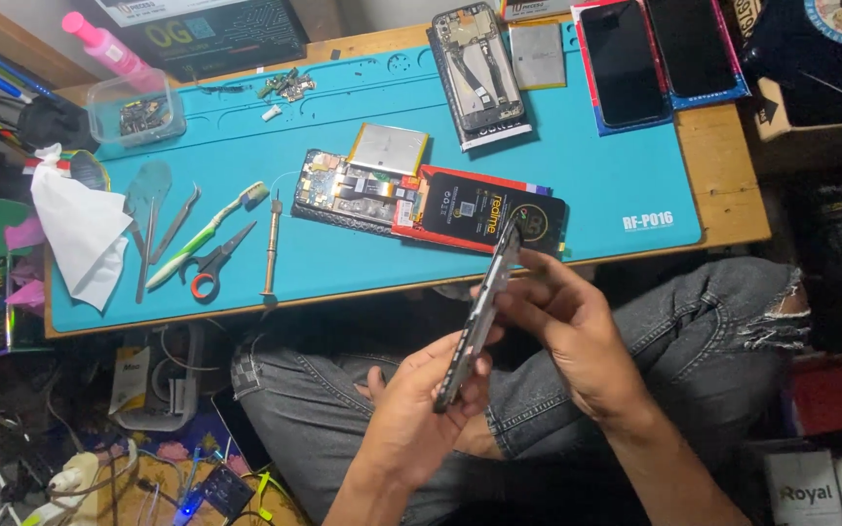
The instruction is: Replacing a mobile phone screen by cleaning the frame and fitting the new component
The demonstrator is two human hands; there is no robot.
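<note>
Both hands hold a thin dark phone panel (479, 312) edge-on over my lap, just below the table's front edge. My left hand (421, 409) grips its lower end from below. My right hand (577, 331) pinches its upper part from the right. On the blue work mat (577, 185) lies an opened phone (343, 190) with its circuit board exposed, a silver battery (389, 148) at its top edge, and a black and red flat box (484, 216) to its right.
On the mat's left lie tweezers (175, 222), a green toothbrush (209, 234), red-handled scissors (214, 261) and a screwdriver (271, 245). A white tissue (78, 232) and a clear parts tub (136, 109) sit far left. Another opened phone (479, 63) and two dark phones (621, 58) lie at the back.
</note>
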